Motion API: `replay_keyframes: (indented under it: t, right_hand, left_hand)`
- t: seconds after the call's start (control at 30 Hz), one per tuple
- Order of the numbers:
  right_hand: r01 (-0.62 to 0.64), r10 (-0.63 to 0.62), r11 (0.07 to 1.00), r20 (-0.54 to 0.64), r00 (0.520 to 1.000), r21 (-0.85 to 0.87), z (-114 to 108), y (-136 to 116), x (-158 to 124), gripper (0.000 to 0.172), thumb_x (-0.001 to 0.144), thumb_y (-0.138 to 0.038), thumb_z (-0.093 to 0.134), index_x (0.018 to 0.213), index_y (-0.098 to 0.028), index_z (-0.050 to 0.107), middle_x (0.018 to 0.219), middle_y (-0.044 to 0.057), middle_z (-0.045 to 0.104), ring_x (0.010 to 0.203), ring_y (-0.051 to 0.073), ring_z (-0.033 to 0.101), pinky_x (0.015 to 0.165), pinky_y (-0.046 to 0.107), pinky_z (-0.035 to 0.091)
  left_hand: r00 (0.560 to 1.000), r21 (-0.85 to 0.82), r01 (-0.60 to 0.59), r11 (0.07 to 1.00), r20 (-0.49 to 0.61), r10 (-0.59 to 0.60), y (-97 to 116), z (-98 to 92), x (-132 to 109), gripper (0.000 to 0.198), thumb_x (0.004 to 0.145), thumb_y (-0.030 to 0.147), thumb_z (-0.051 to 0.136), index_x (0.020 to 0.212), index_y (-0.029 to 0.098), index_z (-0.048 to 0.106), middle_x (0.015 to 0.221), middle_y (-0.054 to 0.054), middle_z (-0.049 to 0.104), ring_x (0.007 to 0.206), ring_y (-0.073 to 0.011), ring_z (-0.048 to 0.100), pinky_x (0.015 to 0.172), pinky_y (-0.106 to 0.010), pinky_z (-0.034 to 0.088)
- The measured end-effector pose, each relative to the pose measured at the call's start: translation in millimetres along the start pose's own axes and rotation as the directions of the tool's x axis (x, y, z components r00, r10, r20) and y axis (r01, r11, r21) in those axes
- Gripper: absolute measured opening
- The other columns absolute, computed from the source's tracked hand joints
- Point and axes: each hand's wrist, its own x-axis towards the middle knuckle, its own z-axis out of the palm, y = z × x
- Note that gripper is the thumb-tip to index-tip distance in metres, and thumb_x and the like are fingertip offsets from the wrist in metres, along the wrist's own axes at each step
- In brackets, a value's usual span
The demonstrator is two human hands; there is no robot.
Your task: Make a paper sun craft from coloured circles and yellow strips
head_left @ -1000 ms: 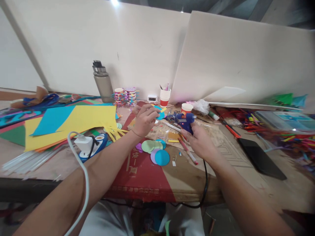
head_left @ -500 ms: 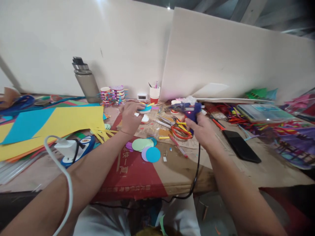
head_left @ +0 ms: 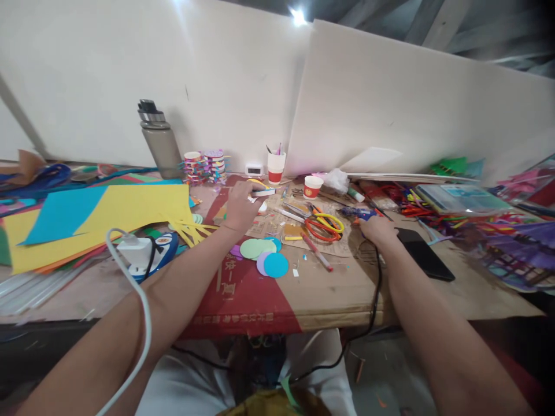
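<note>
A tall white wall (head_left: 234,86) rises behind the worktop's far edge (head_left: 236,175), pale and plain except for a small dark mark; a dark slanting strip (head_left: 19,115) crosses it beyond the far left corner. Over the far right part stands a second white panel (head_left: 390,110), its left edge tilted and its top sloping down rightward. Above, a bright lamp (head_left: 299,16) glares near grey beams (head_left: 442,26). Brown-and-red cardboard (head_left: 338,292) covers the worktop's near edge, with grey floor (head_left: 385,370) visible below.
</note>
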Motion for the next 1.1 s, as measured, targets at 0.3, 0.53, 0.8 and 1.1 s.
replay_keyframes:
  t: [0.3,0.53,0.8,1.1]
  right_hand:
    - [0.545,-0.523,0.838,0.3,0.798,0.011,5,-109,-47,0.015,0.083,-0.035,0.059,0.084,-0.025,0.07,0.095,0.006,0.068,0.097,0.027,0.056,0.091,0.051,0.041]
    - [0.622,-0.486,0.783,0.602,0.633,-0.023,36,-141,-65,0.007,0.081,-0.024,0.067,0.079,-0.021,0.074,0.089,0.005,0.072,0.091,0.022,0.056,0.084,0.037,0.033]
    - [0.567,-0.416,0.823,0.644,0.642,-0.034,42,-141,-59,0.016,0.083,-0.018,0.061,0.074,-0.019,0.074,0.084,0.004,0.073,0.081,0.018,0.061,0.076,0.03,0.033]
    - [0.576,-0.459,0.815,0.532,0.712,-0.068,50,-143,-65,0.013,0.075,-0.008,0.058,0.071,-0.016,0.068,0.08,0.007,0.07,0.078,0.018,0.06,0.074,0.029,0.036]
  left_hand:
    - [0.998,-0.004,-0.014,1.0,0.065,0.014,2,6.1,0,0.017,0.081,0.037,0.068,0.084,0.02,0.064,0.085,-0.006,0.069,0.08,-0.0214,0.061,0.074,-0.037,0.044]
    - [0.991,0.031,-0.078,0.997,0.116,0.073,11,3.7,0,0.016,0.082,0.034,0.067,0.086,0.019,0.064,0.085,-0.006,0.069,0.084,-0.0211,0.061,0.074,-0.034,0.044]
    - [0.979,0.009,0.005,1.0,0.202,-0.007,19,1.8,0,0.018,0.082,0.035,0.068,0.089,0.019,0.064,0.092,-0.007,0.07,0.09,-0.0208,0.061,0.079,-0.033,0.045]
    - [0.975,0.007,0.049,0.999,0.218,-0.049,15,6.0,-2,0.018,0.08,0.031,0.07,0.091,0.017,0.066,0.092,-0.008,0.07,0.09,-0.0209,0.061,0.079,-0.033,0.045]
